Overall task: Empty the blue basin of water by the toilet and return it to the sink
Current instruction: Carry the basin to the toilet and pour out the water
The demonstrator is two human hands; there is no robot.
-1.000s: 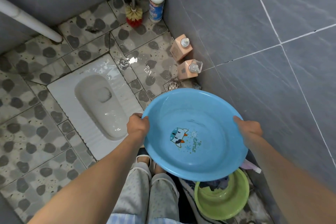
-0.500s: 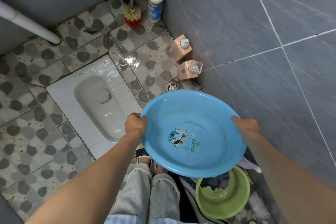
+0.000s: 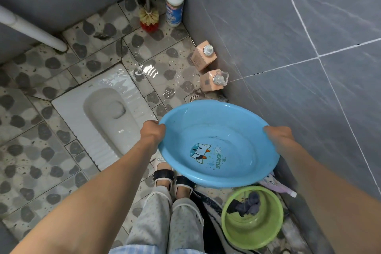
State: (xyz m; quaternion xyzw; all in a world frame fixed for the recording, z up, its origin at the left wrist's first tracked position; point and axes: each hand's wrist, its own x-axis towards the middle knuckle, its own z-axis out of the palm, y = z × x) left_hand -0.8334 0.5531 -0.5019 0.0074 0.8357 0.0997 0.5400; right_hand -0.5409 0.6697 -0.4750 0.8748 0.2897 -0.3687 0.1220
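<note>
I hold a round blue basin (image 3: 231,130) with a cartoon cow printed on its bottom, lifted above the floor in front of me. My left hand (image 3: 153,131) grips its left rim and my right hand (image 3: 278,136) grips its right rim. A little water lies in the basin's lower part and the basin tilts slightly towards me. The white squat toilet (image 3: 107,113) is set in the floor to the left of the basin. No sink is in view.
A green basin (image 3: 252,231) holding dark cloth stands on the floor at the lower right. Two peach pump bottles (image 3: 204,59) and a floor drain (image 3: 194,97) lie along the grey tiled wall. A toilet brush (image 3: 149,19) and a white cleaner bottle (image 3: 174,3) stand in the far corner. The floor is wet.
The basin has come a little lower and closer to me, tilting slightly. Both hands keep their grip on the rim.
</note>
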